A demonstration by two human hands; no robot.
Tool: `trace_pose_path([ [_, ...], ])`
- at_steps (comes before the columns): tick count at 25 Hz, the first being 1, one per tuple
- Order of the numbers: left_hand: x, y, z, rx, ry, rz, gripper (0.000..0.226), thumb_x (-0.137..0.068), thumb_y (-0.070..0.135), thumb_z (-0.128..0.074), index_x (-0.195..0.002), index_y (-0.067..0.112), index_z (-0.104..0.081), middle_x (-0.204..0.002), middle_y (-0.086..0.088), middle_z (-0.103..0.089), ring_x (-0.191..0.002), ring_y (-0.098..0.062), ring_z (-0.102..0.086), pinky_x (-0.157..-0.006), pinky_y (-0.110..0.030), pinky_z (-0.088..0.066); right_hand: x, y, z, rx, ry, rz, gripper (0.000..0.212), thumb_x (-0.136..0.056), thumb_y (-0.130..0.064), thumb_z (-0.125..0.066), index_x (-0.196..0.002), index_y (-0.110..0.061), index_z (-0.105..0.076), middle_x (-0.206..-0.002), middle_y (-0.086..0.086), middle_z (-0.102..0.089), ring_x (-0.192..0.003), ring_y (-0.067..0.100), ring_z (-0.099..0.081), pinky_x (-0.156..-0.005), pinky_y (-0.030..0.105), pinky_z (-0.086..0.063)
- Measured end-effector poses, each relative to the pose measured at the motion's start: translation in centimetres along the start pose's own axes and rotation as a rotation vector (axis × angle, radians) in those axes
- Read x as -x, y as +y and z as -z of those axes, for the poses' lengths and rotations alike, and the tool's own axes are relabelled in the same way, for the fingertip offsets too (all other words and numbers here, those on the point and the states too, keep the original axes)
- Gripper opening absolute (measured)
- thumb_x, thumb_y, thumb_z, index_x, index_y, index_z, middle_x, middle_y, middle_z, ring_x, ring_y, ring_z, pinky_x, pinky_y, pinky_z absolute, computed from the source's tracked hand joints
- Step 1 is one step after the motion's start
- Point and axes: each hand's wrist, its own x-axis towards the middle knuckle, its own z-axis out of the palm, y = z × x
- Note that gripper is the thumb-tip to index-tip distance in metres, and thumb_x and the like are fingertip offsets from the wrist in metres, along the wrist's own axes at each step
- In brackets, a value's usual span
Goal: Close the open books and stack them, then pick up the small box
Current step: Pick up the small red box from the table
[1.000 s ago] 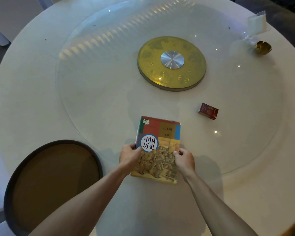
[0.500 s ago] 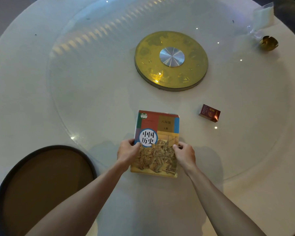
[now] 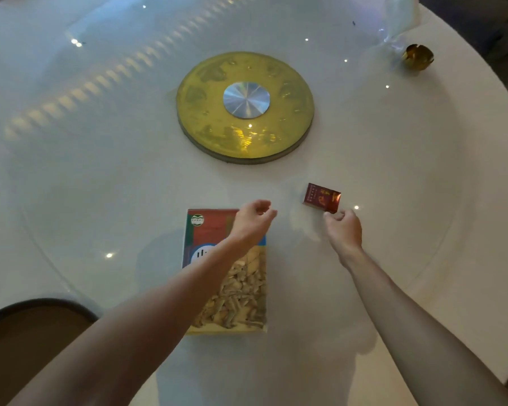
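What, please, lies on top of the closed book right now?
Nothing rests on the book; the left forearm crosses above its cover and hides part of the title. What lies beneath the book cannot be seen.

The book (image 3: 226, 276) lies closed on the surface (image 3: 393, 159), nearest the person. The small box (image 3: 321, 197) sits to its right and slightly farther away. The round disc (image 3: 245, 106) lies behind both, at centre.

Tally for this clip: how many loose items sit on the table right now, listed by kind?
Books: 1 visible cover; whether more lie beneath cannot be told
Small red box: 1
Gold round ornament: 1
Clear plastic bag: 1
Total: 4
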Motion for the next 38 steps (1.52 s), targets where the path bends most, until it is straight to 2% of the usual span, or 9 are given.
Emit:
trace_pose_path([
  [4, -3.4, 1.8, -4.8, 0.061, -0.123, 0.123, 0.060, -0.093, 0.027, -0.065, -0.148, 0.011, -0.049, -0.145, -0.010, -0.056, -0.129, -0.026, -0.056, -0.110, -0.045, -0.046, -2.9, 0.1, 0.5, -0.044, -0.078, -0.004, 0.019, -0.091, -0.030, -0.064, -0.083, -0.015, -0.054, -0.083, 0.005, -0.052, -0.076, 0.025, -0.053, -0.067, 0.036, -0.043],
  [7, -5.1, 2.8, -6.7, 0.132, -0.158, 0.160, 0.064, -0.096, 0.023, -0.063, -0.154, 0.010, -0.039, -0.151, -0.007, -0.048, -0.125, -0.021, -0.054, -0.105, -0.036, -0.047, -4.1, 0.5, 0.5, -0.097, -0.108, 0.032, 0.017, -0.092, -0.026, -0.060, -0.080, -0.016, -0.067, -0.078, 0.003, -0.060, -0.073, 0.023, -0.055, -0.067, 0.042, -0.052],
  [11, -5.1, 3.2, -7.7, 0.083, -0.203, 0.142, 0.041, -0.097, 0.021, -0.061, -0.137, 0.010, -0.061, -0.101, 0.001, -0.063, -0.080, -0.007, -0.052, -0.073, -0.025, -0.045, -4.2, 0.6, 0.2, -0.118, -0.129, 0.033, 0.024, -0.093, -0.025, -0.059, -0.102, -0.011, -0.077, -0.082, 0.003, -0.067, -0.075, 0.021, -0.057, -0.084, 0.055, -0.058],
  [14, -4.4, 2.5, -6.6, 0.025, -0.085, 0.089, 0.040, -0.093, 0.031, -0.067, -0.124, 0.006, -0.066, -0.101, -0.002, -0.067, -0.086, -0.014, -0.061, -0.080, -0.030, -0.052, -3.3, -0.2, -0.2, -0.136, -0.110, 0.050, 0.023, -0.093, -0.027, -0.063, -0.102, -0.012, -0.078, -0.076, -0.003, -0.065, -0.075, 0.021, -0.059, -0.087, 0.057, -0.059],
  [17, -2.8, 2.0, -3.8, 0.047, 0.083, 0.088, 0.043, -0.088, 0.039, -0.072, -0.121, 0.013, -0.065, -0.108, -0.007, -0.071, -0.098, -0.022, -0.070, -0.089, -0.040, -0.058, -1.0, -2.0, -1.2, -0.157, -0.152, 0.100, 0.017, -0.093, -0.027, -0.067, -0.103, -0.016, -0.075, -0.089, 0.002, -0.073, -0.084, 0.026, -0.068, -0.090, 0.056, -0.058],
  [23, 3.3, -1.0, 6.1, 0.141, 0.315, 0.042, 0.024, -0.088, 0.030, -0.074, -0.106, 0.015, -0.069, -0.096, -0.004, -0.074, -0.086, -0.018, -0.072, -0.071, -0.036, -0.061, 7.7, -6.6, -6.6, -0.131, -0.307, 0.228, 0.009, -0.095, -0.023, -0.068, -0.103, -0.019, -0.068, -0.100, 0.005, -0.074, -0.099, 0.028, -0.071, -0.091, 0.051, -0.060],
  [27, 8.1, -5.7, 14.0, 0.207, 0.458, 0.076, 0.015, -0.086, 0.023, -0.076, -0.091, 0.015, -0.064, -0.088, -0.003, -0.072, -0.080, -0.019, -0.071, -0.075, -0.040, -0.061, 14.9, -9.3, -12.5, -0.051, -0.442, 0.280, 0.024, -0.095, -0.019, -0.069, -0.116, -0.007, -0.070, -0.110, 0.013, -0.076, -0.099, 0.027, -0.073, -0.088, 0.044, -0.061],
  [32, 14.8, -13.2, 22.5, 0.328, 0.604, 0.149, 0.015, -0.083, 0.022, -0.078, -0.082, 0.019, -0.064, -0.080, -0.006, -0.074, -0.074, -0.022, -0.071, -0.076, -0.043, -0.061, 24.4, -10.9, -19.8, 0.094, -0.605, 0.413, 0.021, -0.089, -0.020, -0.072, -0.110, -0.024, -0.068, -0.092, 0.006, -0.073, -0.091, 0.030, -0.073, -0.088, 0.054, -0.060],
  [38, 22.8, -22.8, 28.3, 0.301, 0.786, 0.313, 0.017, -0.084, 0.024, -0.079, -0.095, 0.013, -0.070, -0.093, 0.001, -0.071, -0.085, -0.013, -0.066, -0.068, -0.021, -0.049, 35.2, -9.1, -27.3, 0.282, -0.798, 0.481, 0.017, -0.089, -0.020, -0.069, -0.105, -0.026, -0.071, -0.086, 0.003, -0.074, -0.084, 0.023, -0.072, -0.084, 0.047, -0.061],
])
